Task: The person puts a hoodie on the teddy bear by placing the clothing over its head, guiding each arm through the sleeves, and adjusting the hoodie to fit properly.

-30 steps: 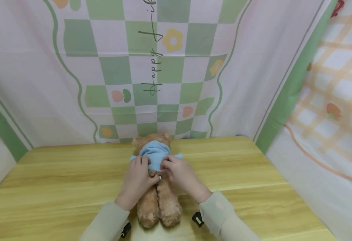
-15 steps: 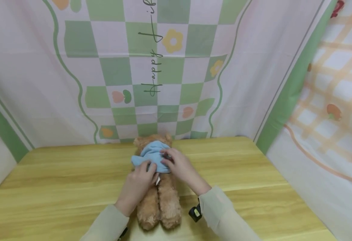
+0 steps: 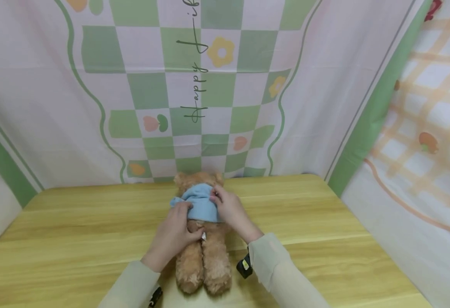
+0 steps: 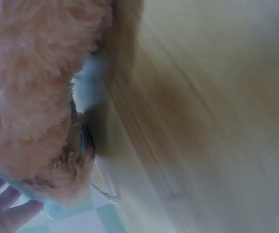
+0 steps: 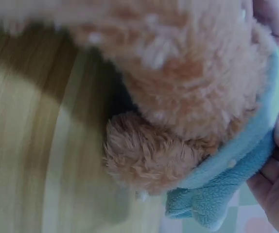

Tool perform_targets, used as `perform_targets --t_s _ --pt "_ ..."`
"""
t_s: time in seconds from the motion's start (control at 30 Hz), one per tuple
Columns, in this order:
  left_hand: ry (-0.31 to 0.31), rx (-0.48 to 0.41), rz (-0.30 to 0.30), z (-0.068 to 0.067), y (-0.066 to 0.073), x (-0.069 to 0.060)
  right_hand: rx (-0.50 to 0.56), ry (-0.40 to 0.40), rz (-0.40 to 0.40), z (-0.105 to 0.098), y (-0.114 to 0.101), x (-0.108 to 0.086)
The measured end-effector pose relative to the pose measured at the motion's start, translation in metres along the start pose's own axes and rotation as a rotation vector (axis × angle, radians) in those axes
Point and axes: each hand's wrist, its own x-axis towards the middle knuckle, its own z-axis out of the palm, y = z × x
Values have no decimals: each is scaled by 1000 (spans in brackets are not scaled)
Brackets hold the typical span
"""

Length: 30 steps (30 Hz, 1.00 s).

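A brown teddy bear [image 3: 216, 256] lies on the table, legs towards the person, its back facing up. Round its upper body is a small blue doll top [image 3: 203, 209], bunched near the head. My right hand [image 3: 230, 209] pinches the top's cloth at the right side; in the right wrist view its thumb and fingers [image 5: 273, 182] hold the edge. The left hand [image 3: 173, 235] rests at the top's lower left, fingertips on the cloth, thumb stretched apart beside a small white tag [image 3: 203, 235]. In the left wrist view, spread fingers [image 4: 25, 212] touch the blue hem.
The wooden table [image 3: 75, 239] ends at a hanging cloth [image 3: 184, 90] with green checks, close behind the bear's head. Another patterned cloth [image 3: 413, 141] hangs at the right. A black wrist device [image 3: 244, 266] sits below the right cuff. A whitish cord [image 4: 105, 195] dangles beside the bear.
The right hand has moved up along the top's right side, and the hem now lies straighter across the back. The left hand has shifted slightly, its thumb again extended by the tag.
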Motion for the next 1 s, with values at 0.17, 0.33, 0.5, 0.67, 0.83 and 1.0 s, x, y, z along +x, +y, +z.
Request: perform_targets --t_s 0.17,0.33,0.5,0.67,0.83,1.0 --pt "21 25 51 2 1 -1 -17 68 13 4 6 2" --pt "159 76 146 0 -1 -5 6 28 19 2 0 1" --pt "184 79 184 -2 -2 -6 52 -60 48 -2 -3 0" --pt "154 -37 206 -7 -8 -3 -42 -162 -18 -5 -7 2" --pt "205 -63 201 -8 -18 1 -122 -126 -86 -2 -10 2" --pt "112 -103 141 -6 -22 8 -117 -18 -97 6 -6 -1"
